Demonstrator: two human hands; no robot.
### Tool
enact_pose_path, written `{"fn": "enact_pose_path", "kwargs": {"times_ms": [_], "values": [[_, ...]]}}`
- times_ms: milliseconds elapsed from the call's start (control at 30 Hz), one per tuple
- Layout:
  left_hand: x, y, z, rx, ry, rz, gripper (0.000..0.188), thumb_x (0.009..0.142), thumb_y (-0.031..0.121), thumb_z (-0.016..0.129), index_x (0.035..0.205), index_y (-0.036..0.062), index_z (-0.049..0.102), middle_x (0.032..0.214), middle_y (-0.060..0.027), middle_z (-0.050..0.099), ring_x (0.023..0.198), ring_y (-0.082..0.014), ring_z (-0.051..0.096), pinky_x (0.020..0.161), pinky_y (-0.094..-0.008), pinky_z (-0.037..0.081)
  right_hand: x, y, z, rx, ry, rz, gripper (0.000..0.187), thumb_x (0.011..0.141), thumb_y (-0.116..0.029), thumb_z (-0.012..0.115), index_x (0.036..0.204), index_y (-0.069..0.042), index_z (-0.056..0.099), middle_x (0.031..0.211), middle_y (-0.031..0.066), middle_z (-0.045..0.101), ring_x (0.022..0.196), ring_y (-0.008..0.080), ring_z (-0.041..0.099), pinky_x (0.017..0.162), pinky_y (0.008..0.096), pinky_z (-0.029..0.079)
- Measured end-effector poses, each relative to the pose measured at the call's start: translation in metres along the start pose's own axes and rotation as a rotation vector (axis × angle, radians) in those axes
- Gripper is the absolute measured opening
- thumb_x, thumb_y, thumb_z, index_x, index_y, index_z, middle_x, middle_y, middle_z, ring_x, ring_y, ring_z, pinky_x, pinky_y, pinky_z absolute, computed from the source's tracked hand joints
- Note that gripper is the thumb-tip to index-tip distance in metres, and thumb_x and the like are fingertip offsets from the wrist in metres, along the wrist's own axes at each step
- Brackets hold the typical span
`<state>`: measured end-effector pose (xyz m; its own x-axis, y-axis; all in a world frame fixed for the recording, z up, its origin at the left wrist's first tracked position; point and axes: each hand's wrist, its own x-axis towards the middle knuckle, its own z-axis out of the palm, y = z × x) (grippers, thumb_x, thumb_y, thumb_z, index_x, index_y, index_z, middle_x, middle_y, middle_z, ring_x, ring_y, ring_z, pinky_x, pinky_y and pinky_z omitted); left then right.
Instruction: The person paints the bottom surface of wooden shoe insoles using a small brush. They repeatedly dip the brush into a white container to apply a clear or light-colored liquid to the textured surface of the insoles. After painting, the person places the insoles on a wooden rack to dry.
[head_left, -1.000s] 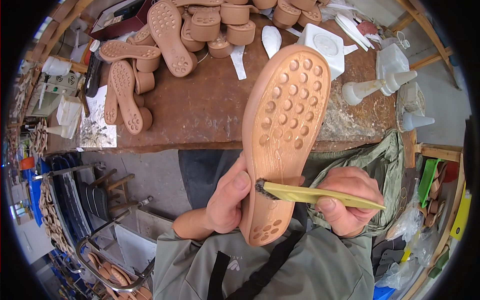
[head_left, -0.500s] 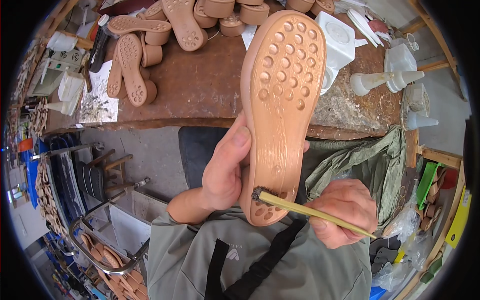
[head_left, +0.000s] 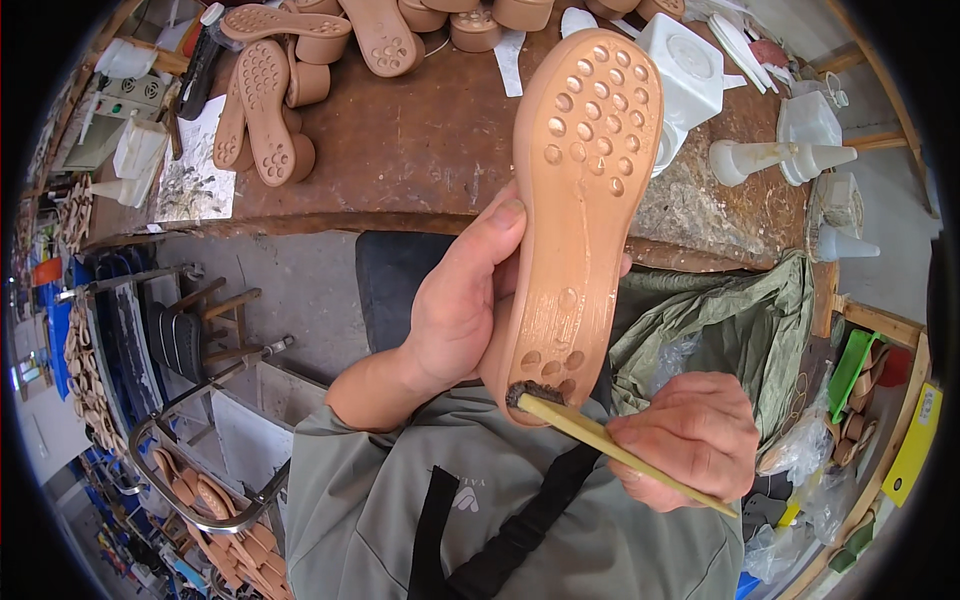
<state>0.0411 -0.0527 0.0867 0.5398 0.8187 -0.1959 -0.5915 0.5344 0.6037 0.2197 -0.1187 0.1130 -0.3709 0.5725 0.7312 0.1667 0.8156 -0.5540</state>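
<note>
A tan shoe sole (head_left: 572, 225) with a raised heel stands tilted in front of me, its dimpled face turned up. Wet, shiny streaks show along its middle and heel end. My left hand (head_left: 462, 285) is closed around its left edge, thumb on the near side, with a fingertip just showing past the right edge. In my right hand (head_left: 690, 440) is a brush with a flat yellowish handle (head_left: 640, 458). Its dark bristles (head_left: 535, 393) touch the heel end of the sole, just below a cluster of small dimples.
Several more tan soles (head_left: 265, 110) lie on the brown worktable (head_left: 400, 150). White plastic containers (head_left: 682, 70) and nozzle-shaped bottles (head_left: 750, 160) stand at its right. Green cloth (head_left: 720, 320) hangs below the table edge. A metal-framed cart (head_left: 240, 440) with soles is at lower left.
The sole has shifted right in my left hand's grip. The brush has moved down the heel from the dimples' left side to the bottom end.
</note>
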Motion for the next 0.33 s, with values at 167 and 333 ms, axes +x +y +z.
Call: {"fn": "enact_pose_path", "kwargs": {"times_ms": [167, 333], "values": [[0.000, 0.000, -0.001, -0.060, -0.044, -0.085, 0.055, 0.097, 0.034, 0.027, 0.136, -0.0033, 0.035, 0.125, -0.0216, 0.053, 0.107, -0.0318, 0.059, 0.088, -0.0364, 0.051, 0.016, 0.009, -0.012, 0.073, -0.026, 0.072, 0.020, 0.067, -0.004, 0.072, 0.083, 0.007, 0.066, 0.067, 0.0120, 0.064, 0.043, 0.0146, 0.056, 0.033, 0.0234, 0.038], [0.001, 0.001, 0.002, -0.052, -0.034, -0.071, 0.054, 0.097, 0.033, 0.028, 0.136, -0.0024, 0.036, 0.125, -0.0210, 0.053, 0.108, -0.0311, 0.058, 0.088, -0.0363, 0.052, 0.025, 0.010, -0.022, 0.010, -0.011, 0.257, 0.016, 0.073, -0.006, 0.072, 0.085, 0.004, 0.067, 0.066, 0.0132, 0.066, 0.049, 0.0205, 0.063, 0.040, 0.0270, 0.048]]}}
